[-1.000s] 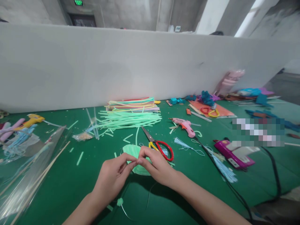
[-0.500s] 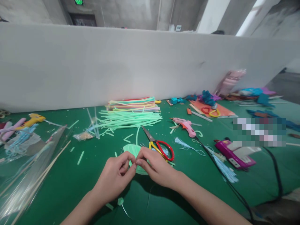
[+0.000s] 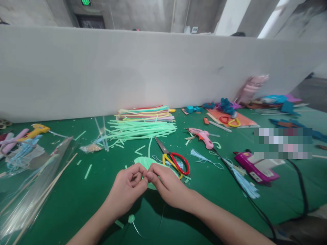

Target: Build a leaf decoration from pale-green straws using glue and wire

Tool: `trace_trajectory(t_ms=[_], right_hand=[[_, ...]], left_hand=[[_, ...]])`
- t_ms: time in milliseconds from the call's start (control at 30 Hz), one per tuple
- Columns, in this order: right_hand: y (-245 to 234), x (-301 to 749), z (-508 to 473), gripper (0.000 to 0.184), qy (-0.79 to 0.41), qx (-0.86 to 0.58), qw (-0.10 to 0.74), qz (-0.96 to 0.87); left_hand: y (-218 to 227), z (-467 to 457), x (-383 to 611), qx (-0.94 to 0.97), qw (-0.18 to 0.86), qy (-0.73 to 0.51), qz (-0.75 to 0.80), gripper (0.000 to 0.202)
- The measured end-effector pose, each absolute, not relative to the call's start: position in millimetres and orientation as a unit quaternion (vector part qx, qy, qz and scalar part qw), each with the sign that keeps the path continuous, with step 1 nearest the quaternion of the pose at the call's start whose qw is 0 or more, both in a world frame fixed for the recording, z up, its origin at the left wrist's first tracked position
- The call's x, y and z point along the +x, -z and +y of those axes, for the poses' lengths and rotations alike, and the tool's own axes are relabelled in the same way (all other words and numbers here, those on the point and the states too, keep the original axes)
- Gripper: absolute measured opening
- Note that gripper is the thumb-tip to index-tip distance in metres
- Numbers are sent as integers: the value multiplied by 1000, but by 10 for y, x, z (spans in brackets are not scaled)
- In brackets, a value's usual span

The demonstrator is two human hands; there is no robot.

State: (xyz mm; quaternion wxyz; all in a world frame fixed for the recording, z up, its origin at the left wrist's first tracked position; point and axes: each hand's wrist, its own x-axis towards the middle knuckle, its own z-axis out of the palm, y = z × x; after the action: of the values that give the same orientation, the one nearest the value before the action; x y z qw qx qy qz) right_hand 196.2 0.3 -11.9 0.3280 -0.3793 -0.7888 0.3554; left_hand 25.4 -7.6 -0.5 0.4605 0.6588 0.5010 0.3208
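Note:
My left hand [image 3: 126, 190] and my right hand [image 3: 167, 185] meet thumb to thumb over a light green round pleated piece [image 3: 143, 161] on the green table. Both hands pinch its near edge with closed fingers. A thin wire or thread [image 3: 138, 229] trails from under my hands toward me, with a small green bit [image 3: 131, 218] on it. Scissors with red and yellow handles [image 3: 173, 160] lie just right of the piece, touching distance from my right hand.
A heap of light green straws [image 3: 138, 131] and a stack of coloured ones [image 3: 145, 114] lie behind. A pink glue gun [image 3: 203, 136], a magenta glue gun [image 3: 255, 166] with black cable, blue tassels [image 3: 242, 182], and clear plastic with wooden sticks [image 3: 33, 183] lie around. A grey partition [image 3: 153, 71] backs the table.
Both hands have shifted slightly left and away from me on the green piece, still pinching it. Nothing else on the table moved.

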Motion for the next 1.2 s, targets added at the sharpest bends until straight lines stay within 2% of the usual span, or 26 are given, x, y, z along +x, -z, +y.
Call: trace_trajectory(t_ms=[267,1200], right_hand=[[141,1947,-10,29,-388,-365,336,-776],[157,1936,-19,40,-531,-312,375,-693]], left_hand=[[-18,-79,245,666,437,-328,508,12],[-60,-63,236,579,568,-375,449,17]])
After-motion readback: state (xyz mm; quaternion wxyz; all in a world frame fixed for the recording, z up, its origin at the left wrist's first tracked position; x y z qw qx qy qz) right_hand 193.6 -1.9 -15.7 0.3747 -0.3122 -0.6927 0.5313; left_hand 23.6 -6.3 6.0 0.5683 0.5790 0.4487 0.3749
